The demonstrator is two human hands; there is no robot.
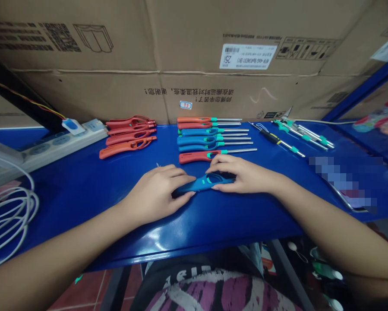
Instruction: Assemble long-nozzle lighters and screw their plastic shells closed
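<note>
Both hands hold a blue lighter body point(197, 185) low over the blue table. My left hand point(159, 188) is closed round its handle end. At the other end, around the trigger loop, my right hand point(241, 174) pinches it between thumb and fingers. A small green part shows in the loop, and no metal tube sticks out of this body. Just beyond my hands lies a red long-necked lighter point(197, 157) with a metal tube. Behind it are several blue lighters point(197, 141) and orange-red ones point(194, 120), laid in a row.
Red and orange lighter bodies point(125, 149) without tubes lie at the back left. Metal tubes with green ends point(305, 134) and a black screwdriver point(271, 137) are at the back right, near a blurred phone point(345, 185). A power strip point(54, 142) and coiled white cable point(11, 211) occupy the left.
</note>
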